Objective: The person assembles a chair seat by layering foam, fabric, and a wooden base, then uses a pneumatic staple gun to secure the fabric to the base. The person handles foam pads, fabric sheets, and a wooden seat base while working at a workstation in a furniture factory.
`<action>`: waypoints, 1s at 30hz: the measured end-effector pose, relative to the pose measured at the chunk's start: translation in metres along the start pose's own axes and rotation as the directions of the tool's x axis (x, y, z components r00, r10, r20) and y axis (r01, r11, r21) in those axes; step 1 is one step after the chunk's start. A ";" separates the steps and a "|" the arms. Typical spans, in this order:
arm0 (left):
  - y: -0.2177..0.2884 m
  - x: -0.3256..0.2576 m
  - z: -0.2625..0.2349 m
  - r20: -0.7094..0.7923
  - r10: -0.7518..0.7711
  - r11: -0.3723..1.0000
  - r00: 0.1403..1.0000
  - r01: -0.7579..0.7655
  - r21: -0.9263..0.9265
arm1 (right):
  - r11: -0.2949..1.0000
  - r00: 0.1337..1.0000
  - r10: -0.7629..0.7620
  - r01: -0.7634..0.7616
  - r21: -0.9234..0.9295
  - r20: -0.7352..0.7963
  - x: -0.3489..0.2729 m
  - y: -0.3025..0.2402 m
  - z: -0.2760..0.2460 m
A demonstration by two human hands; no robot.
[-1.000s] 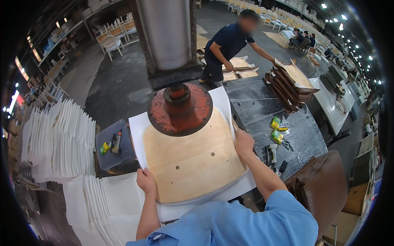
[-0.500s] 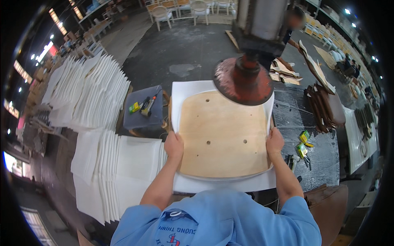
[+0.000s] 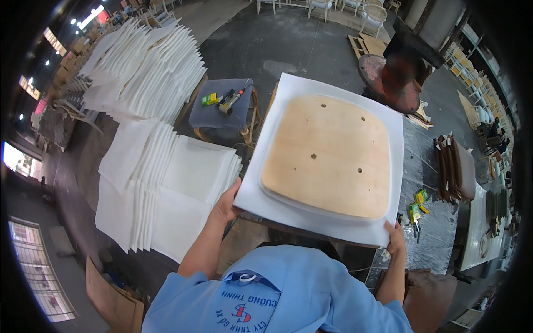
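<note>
A pale wooden seat panel (image 3: pixel 333 136) with rounded corners and several drilled holes lies on a white padding sheet (image 3: pixel 311 216). The sheet reaches past the panel on all sides and sits turned in front of me. My left hand (image 3: pixel 227 202) grips the sheet's near left corner, thumb along the edge. At the near right corner, my right hand (image 3: pixel 395 237) pinches the same sheet. Neither hand touches the wood. What lies directly beneath the sheet is mostly hidden.
A red round press head (image 3: pixel 388 83) hangs beyond the far right corner. Stacks of white sheets (image 3: pixel 189 172) stand left. A grey padded stool (image 3: pixel 222 119) carries tools. To the right, the dark table (image 3: pixel 425 161) holds brown seat covers (image 3: pixel 455 169) and small green-yellow boxes (image 3: pixel 415 211).
My hands have gone from the panel's sides to the sheet's near corners. Sheet and panel are now out from under the press head and turned clockwise. The view has swung too.
</note>
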State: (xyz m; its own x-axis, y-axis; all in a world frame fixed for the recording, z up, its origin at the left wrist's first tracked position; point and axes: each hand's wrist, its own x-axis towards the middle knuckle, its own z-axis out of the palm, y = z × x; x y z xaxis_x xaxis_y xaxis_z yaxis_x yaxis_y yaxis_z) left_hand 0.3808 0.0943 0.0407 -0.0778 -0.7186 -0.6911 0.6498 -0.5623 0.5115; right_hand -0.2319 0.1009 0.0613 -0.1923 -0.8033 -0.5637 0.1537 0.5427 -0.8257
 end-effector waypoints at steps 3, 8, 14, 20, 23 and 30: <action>-0.007 -0.003 -0.007 0.134 -0.096 0.994 0.986 0.103 -0.047 | 0.999 0.999 0.041 -0.041 0.001 -0.012 0.000 -0.024 -0.007; 0.003 0.023 0.015 -0.083 0.056 0.987 0.995 -0.068 -0.149 | 0.976 0.999 0.038 -0.029 -0.216 0.037 0.010 -0.045 0.027; -0.004 0.013 0.058 -0.256 0.354 0.883 0.899 -0.231 0.409 | 0.620 0.989 -0.147 0.086 -0.780 -0.008 -0.006 -0.054 -0.003; 0.036 0.005 0.031 -0.169 0.510 0.589 0.844 -0.199 0.783 | -0.076 0.652 -0.448 0.655 -0.752 0.612 -0.035 -0.046 0.108; 0.039 0.024 0.055 -0.144 0.333 0.869 0.932 -0.245 0.429 | -0.278 0.638 -0.367 0.620 -0.734 0.677 -0.054 -0.038 0.173; -0.073 0.011 -0.001 -0.052 -0.001 0.952 0.999 0.017 0.307 | -0.367 0.517 -0.344 0.694 -0.619 0.783 -0.041 -0.025 0.269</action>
State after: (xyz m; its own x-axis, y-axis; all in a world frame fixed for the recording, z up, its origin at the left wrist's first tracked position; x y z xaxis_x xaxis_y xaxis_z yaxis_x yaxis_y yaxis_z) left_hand 0.3329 0.1274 -0.0047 -0.0384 -0.6957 -0.7173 0.3851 -0.6727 0.6318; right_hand 0.0328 0.0538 0.1100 0.6069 -0.7947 0.0078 -0.7903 -0.6045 -0.1001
